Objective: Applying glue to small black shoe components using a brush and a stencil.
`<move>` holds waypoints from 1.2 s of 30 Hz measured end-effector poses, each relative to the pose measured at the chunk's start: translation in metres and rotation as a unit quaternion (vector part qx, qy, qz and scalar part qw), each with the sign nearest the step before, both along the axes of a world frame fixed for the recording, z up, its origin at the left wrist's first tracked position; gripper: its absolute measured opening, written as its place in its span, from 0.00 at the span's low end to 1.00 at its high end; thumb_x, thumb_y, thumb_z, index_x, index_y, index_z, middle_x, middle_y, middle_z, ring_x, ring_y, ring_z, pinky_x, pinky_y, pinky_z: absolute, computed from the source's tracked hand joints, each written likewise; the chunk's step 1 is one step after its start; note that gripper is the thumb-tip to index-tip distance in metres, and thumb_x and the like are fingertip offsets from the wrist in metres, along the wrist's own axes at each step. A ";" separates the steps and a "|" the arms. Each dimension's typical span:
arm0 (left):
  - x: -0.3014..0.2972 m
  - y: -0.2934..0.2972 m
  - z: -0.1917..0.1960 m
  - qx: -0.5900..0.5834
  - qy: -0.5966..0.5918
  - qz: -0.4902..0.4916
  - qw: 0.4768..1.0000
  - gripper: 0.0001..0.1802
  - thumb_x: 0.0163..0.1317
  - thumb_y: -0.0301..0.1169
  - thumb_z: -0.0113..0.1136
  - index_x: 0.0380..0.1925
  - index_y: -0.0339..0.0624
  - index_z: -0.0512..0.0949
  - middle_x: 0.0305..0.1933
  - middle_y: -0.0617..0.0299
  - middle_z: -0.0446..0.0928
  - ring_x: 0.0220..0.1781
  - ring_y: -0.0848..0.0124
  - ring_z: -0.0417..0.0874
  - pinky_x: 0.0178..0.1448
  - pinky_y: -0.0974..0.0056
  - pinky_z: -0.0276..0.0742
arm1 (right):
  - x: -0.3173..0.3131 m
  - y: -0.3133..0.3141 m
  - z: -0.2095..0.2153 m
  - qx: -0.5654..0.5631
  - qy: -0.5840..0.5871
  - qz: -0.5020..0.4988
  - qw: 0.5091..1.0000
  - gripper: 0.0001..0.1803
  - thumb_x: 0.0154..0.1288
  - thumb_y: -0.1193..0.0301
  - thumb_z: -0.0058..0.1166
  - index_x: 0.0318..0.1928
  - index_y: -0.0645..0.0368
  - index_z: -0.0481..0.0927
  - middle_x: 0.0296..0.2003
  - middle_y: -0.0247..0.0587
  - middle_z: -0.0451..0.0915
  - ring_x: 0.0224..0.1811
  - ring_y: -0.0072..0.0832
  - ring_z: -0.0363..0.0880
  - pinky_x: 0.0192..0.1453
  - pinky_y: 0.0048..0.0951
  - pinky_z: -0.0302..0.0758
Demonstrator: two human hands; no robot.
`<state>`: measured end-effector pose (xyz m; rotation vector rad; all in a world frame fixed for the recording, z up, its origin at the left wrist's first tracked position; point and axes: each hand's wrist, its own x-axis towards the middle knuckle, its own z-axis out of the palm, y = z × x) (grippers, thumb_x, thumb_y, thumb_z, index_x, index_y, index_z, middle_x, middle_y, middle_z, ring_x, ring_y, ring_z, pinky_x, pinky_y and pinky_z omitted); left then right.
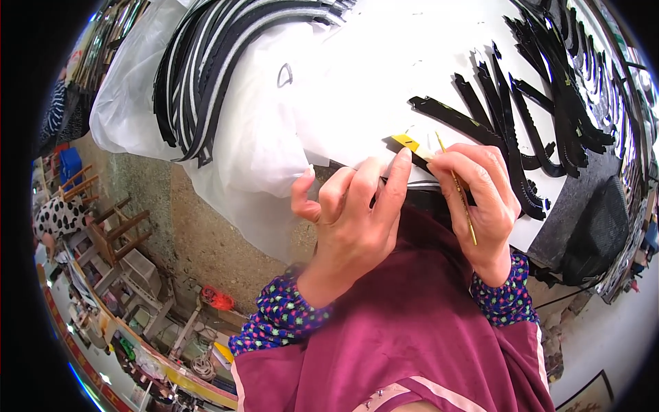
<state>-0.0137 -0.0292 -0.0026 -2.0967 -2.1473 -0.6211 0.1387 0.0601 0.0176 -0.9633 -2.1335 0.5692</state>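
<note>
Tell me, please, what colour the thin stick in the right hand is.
The thin stick is golden yellow; the head view shows it best.

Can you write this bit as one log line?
left hand: index fingertip at small yellow tag | right hand: holding thin golden stick | nearby: flat black strips, curved black-and-white strips

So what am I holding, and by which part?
Your right hand holds a yellow stick partway along; whether your left hand grips the yellow piece is unclear.

Glossy black strips [456,119] at two o'clock, possibly leather; translucent plastic sheet [254,151] at eleven; smooth cloth apron [405,309] at six; rough floor [171,220] at nine.
</note>
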 end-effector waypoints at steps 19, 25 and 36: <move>-0.007 -0.003 -0.013 0.051 -0.008 -0.031 0.998 0.17 0.62 0.32 0.58 0.50 0.58 0.84 0.60 0.79 0.79 0.56 0.76 0.73 0.72 0.48 0.46 | -0.008 -0.005 -0.005 0.061 -0.029 0.009 0.998 0.19 0.46 0.87 0.65 0.42 0.67 0.83 0.37 0.46 0.81 0.38 0.41 0.80 0.41 0.35 0.79; -0.004 -0.002 -0.014 0.047 0.008 -0.020 0.999 0.15 0.62 0.32 0.58 0.48 0.59 0.84 0.62 0.80 0.79 0.55 0.76 0.73 0.69 0.50 0.49 | -0.008 -0.005 -0.004 0.059 -0.032 0.007 0.998 0.18 0.46 0.86 0.65 0.42 0.67 0.84 0.37 0.47 0.82 0.38 0.41 0.80 0.41 0.35 0.79; -0.004 -0.002 -0.014 0.054 0.000 -0.012 0.998 0.15 0.61 0.32 0.58 0.48 0.60 0.84 0.63 0.80 0.79 0.55 0.76 0.73 0.69 0.51 0.49 | -0.009 -0.005 -0.006 0.063 -0.029 -0.002 0.998 0.18 0.46 0.86 0.66 0.42 0.66 0.84 0.36 0.46 0.82 0.38 0.40 0.80 0.41 0.35 0.79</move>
